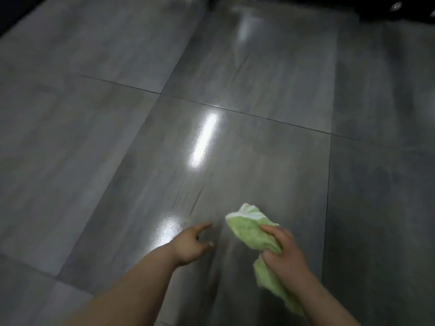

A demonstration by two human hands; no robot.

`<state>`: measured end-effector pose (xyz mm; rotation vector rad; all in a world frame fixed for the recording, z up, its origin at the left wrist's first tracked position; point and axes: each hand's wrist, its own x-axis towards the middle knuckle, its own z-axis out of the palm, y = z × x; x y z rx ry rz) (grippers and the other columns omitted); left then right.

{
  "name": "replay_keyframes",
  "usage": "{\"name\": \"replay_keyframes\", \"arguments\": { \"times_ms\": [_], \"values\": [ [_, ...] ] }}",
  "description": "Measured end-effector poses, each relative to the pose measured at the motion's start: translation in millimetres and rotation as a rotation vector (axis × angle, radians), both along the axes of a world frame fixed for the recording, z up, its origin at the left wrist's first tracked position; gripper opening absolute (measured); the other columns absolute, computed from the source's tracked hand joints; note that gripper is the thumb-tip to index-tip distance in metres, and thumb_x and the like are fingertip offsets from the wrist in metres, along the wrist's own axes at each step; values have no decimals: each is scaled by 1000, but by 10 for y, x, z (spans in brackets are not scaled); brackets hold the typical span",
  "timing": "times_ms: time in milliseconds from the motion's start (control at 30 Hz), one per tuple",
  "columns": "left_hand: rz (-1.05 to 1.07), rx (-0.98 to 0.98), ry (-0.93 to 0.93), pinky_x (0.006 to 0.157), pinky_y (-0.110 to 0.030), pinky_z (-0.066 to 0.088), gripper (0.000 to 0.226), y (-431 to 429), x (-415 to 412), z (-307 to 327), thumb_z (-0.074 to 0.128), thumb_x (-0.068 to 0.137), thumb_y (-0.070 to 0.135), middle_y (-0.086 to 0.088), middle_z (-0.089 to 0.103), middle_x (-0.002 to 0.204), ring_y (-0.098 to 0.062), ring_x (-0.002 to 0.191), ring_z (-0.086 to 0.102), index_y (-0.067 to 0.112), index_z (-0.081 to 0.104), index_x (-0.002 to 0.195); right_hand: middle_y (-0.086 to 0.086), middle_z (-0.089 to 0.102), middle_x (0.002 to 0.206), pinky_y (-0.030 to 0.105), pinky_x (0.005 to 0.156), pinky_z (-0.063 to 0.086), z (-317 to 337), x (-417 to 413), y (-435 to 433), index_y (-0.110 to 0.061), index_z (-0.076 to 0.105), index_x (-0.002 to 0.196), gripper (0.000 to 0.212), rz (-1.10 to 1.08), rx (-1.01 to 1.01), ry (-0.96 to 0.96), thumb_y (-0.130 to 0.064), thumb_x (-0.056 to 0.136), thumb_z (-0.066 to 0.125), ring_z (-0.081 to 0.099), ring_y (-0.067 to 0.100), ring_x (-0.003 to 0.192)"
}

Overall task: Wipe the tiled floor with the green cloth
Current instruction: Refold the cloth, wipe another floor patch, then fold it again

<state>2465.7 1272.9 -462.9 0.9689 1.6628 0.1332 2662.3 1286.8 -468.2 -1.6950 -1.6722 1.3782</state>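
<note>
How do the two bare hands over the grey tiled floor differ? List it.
The right hand grips the bunched green cloth; the left hand holds nothing. The right hand's fingers curl around fabric; the left hand's fingers spread open. Both hands reach forward over the same grey floor tile.

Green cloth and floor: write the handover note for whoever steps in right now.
Right hand: closed on the bunched green cloth, pressing it onto the tiled floor.
Left hand: empty, fingers spread, resting on or just above the tile beside the cloth; contact unclear.
Done: faint streaks run ahead of the hands on the centre tile, which looks glossy; how much has been wiped cannot be told.
Left: probably the surrounding tiles, working outward from the centre tile.
</note>
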Motion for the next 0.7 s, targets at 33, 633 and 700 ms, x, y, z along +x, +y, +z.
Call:
{"name": "replay_keyframes", "arguments": {
  "times_ms": [33,633,700],
  "values": [
    [68,20,-48,92,-16,34,55,-41,-30,256,55,87,20,3,35,144,-16,130,39,23,32,138,-4,52,100,-9,71,30,303,19,45,-28,55,97,45,-4,-39,37,-19,54,46,52,11,93],
    [238,286,-409,62,-4,43,37,-656,-693,5654,64,44,43,28,66,63,16,64,57,32,60,79,-19,48,126,-1,79,35,5906,-893,7,-69,35,108,73,621,-201,127,-28,50,51,48,-23,100],
    [301,358,-385,62,-4,44,29,-751,-723,5934,65,50,40,26,67,64,16,64,58,34,60,78,-16,51,122,0,76,37,6166,-999,-31,-51,38,111,68,645,-179,154,-15,55,50,52,-23,90]
  ]
}}
